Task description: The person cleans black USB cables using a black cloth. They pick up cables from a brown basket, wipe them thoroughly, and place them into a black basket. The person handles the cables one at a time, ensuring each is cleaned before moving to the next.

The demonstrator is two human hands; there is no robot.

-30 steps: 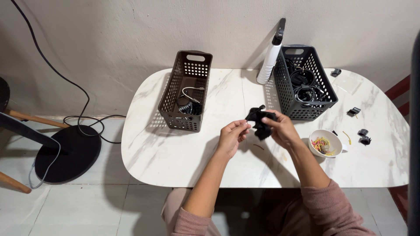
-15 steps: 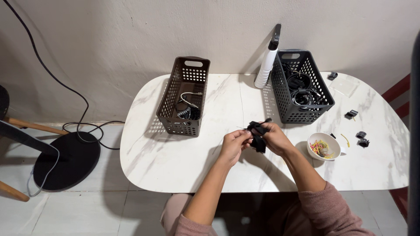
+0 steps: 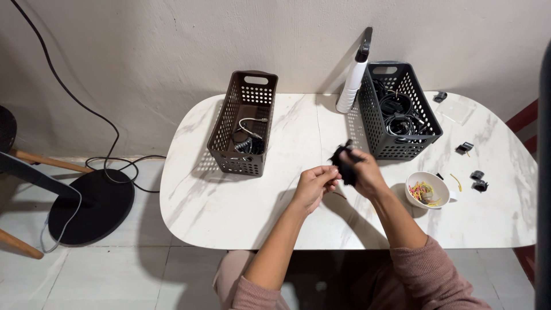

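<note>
My right hand [image 3: 363,172] grips a bundled black cable [image 3: 344,162] above the middle of the white marble table [image 3: 229,201]. My left hand [image 3: 314,185] is just to its left, fingers pinched together at the bundle's lower end, apparently on something thin that is too small to make out. Both forearms reach in from the bottom, in pink sleeves pushed up.
A brown perforated basket [image 3: 227,155] with a few cables stands at the back left. A dark grey basket [image 3: 427,115] full of black cables stands at the back right, a white-and-black lamp [image 3: 354,77] beside it. A white bowl [image 3: 427,191] of coloured bands and small black clips [image 3: 476,180] lie right.
The cable bundle has become more compact in my right hand. My left hand has stayed close under it, fingers pinched. The camera view shifted slightly.
</note>
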